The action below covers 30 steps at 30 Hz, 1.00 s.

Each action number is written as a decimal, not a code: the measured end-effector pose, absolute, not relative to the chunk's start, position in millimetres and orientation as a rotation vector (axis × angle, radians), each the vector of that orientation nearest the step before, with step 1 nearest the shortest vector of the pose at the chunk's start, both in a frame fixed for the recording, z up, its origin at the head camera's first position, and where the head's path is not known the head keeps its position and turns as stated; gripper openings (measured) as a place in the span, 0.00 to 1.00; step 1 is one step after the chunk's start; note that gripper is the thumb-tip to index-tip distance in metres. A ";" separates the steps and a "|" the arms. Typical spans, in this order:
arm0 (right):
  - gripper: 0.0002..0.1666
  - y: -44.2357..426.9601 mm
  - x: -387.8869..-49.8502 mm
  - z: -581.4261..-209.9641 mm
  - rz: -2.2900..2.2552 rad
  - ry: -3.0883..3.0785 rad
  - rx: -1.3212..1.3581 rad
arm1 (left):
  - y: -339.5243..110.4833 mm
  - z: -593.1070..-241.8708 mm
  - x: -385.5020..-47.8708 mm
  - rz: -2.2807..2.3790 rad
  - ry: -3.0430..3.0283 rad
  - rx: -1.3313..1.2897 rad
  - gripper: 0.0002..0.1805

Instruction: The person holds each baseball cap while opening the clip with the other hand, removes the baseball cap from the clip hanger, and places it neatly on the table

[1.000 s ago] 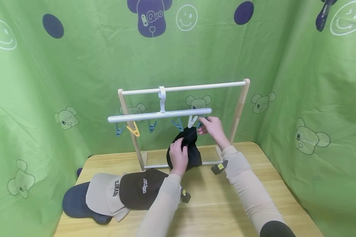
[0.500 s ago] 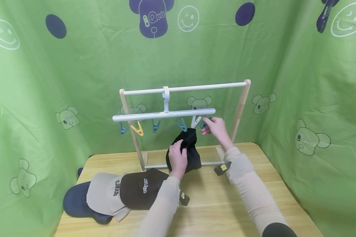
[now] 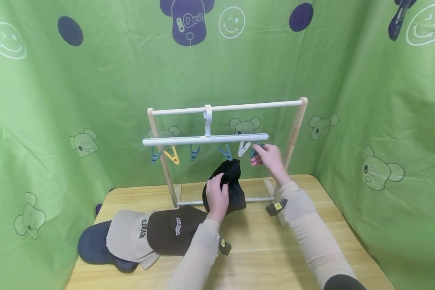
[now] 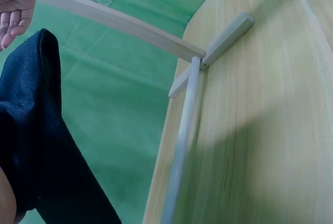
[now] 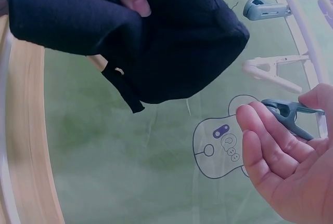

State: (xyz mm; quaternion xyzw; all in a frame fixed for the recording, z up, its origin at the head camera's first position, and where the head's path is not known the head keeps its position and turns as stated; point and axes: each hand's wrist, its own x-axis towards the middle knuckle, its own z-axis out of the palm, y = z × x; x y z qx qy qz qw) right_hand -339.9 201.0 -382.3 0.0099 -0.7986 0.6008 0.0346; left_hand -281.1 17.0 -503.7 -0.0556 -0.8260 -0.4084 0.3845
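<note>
A black cap [image 3: 236,196], folded at its upper edge, is held up by my left hand [image 3: 218,197], whose thumb presses on the fabric in the right wrist view. My right hand [image 3: 271,159] pinches a blue-grey clip [image 5: 287,116] at the right end of a white clip hanger [image 3: 203,139]. Between that hand and the cap hangs a white clip [image 3: 243,149]. Just above the cap is another blue-grey clip [image 3: 226,152]. The cap stands apart from these clips. In the left wrist view, dark cap fabric [image 4: 31,94] covers much of the left side.
A wood-and-white rack [image 3: 296,129] stands on the wooden table [image 3: 268,249] and bears the hanger. A yellow clip [image 3: 172,156] and other blue-grey clips hang on the left. Navy [image 3: 94,243], beige [image 3: 125,235] and dark brown [image 3: 166,235] caps overlap at the left front.
My right hand has moved slightly right, and the hanger with its clips has shifted right along with it. My left hand and the black cap have stayed almost in place.
</note>
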 end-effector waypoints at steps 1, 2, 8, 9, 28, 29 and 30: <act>0.26 201.5 -339.4 -381.9 1.843 -2.455 0.036 | 16.7 -503.1 -280.5 -1.041 -2.098 -0.145 0.13; 0.25 202.0 -338.9 -381.8 1.837 -2.454 0.039 | 16.3 -502.4 -279.9 -1.041 -2.093 -0.148 0.13; 0.21 206.7 -335.1 -381.4 1.844 -2.431 0.043 | 14.7 -501.9 -277.2 -1.037 -2.076 -0.153 0.13; 0.22 207.7 -333.9 -380.8 1.851 -2.429 0.039 | 14.5 -502.3 -276.9 -1.037 -2.072 -0.153 0.13; 0.26 230.1 -326.0 -384.2 1.899 -2.415 -0.012 | 10.4 -509.9 -269.6 -1.059 -2.065 -0.127 0.13; 0.26 231.1 -325.3 -384.7 1.898 -2.411 -0.013 | 10.2 -510.3 -269.1 -1.057 -2.063 -0.126 0.13; 0.27 231.9 -324.8 -385.3 1.896 -2.407 -0.014 | 9.9 -510.4 -268.4 -1.057 -2.058 -0.127 0.13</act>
